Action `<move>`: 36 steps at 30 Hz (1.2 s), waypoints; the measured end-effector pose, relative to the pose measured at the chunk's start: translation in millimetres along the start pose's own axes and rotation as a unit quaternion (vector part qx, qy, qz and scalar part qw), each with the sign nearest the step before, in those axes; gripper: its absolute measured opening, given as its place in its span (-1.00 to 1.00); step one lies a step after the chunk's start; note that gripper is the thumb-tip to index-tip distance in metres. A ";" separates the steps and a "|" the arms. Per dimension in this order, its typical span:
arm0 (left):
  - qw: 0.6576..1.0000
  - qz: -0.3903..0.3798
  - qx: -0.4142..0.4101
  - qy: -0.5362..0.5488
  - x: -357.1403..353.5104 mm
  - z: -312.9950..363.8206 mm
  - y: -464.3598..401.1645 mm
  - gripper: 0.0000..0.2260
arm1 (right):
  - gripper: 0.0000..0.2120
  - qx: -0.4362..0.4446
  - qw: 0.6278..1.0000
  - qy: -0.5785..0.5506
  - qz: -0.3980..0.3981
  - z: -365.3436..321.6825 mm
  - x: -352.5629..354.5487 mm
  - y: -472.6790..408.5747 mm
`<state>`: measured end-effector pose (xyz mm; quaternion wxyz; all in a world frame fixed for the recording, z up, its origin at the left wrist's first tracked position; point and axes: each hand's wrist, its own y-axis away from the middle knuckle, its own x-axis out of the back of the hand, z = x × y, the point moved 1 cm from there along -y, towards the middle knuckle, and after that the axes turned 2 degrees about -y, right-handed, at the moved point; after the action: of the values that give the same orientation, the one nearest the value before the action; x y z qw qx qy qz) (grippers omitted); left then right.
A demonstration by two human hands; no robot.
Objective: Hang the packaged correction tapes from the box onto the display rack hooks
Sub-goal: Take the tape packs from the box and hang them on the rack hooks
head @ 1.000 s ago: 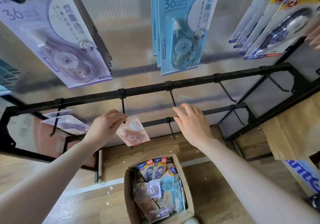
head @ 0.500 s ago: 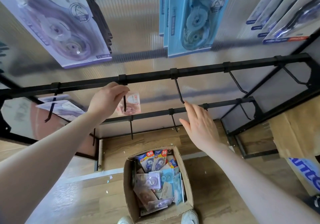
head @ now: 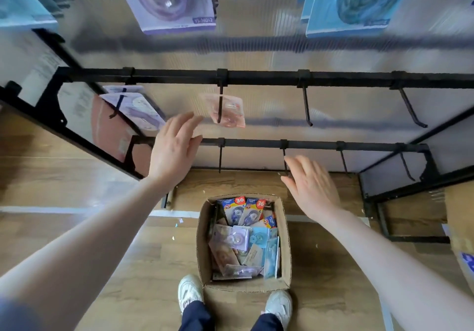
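Observation:
A pink packaged correction tape (head: 225,111) hangs on a black hook (head: 219,105) of the display rack's upper bar (head: 261,76). My left hand (head: 174,148) is just left of and below it, fingers spread, holding nothing. My right hand (head: 311,187) hovers lower, in front of the lower bar (head: 310,145), fingers relaxed and empty. On the floor below stands an open cardboard box (head: 202,248) with several packaged correction tapes (head: 243,238) in blue, purple and pink.
Purple packs (head: 133,107) hang on the hook to the left. Larger purple (head: 166,2) and blue (head: 354,5) packs hang on the row above. Bare hooks (head: 306,107) stand to the right. My shoes (head: 189,294) flank the box. Cardboard (head: 459,223) sits at the right.
My left hand has let go of the pink pack, which now hangs on the hook, and has drawn back and down. My right hand has dropped lower. The camera has tilted down.

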<state>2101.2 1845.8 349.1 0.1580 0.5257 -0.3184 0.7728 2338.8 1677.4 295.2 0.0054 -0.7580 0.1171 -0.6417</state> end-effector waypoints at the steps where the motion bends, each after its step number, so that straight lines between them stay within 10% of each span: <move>1: 1.000 -0.003 0.016 -0.002 -3.4 -3.0 10.9 -0.68 | -0.58 0.008 1.000 -0.001 -0.005 -2.0 -2.3 0.3; 24: 0.959 -0.262 0.090 0.056 -250.1 -54.6 260.6 -0.61 | -0.54 -0.004 0.972 -0.008 -0.236 -32.6 -258.5 85.3; 36: 0.896 -0.388 0.172 -0.129 -420.1 -73.6 285.3 -0.34 | -0.76 -0.009 0.948 0.044 -0.315 22.0 -427.1 103.9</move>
<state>2050.5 1719.2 -145.5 0.3100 0.7219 0.0311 0.6179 2278.9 1652.0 -140.1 -0.2088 -0.7271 -0.1214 -0.6426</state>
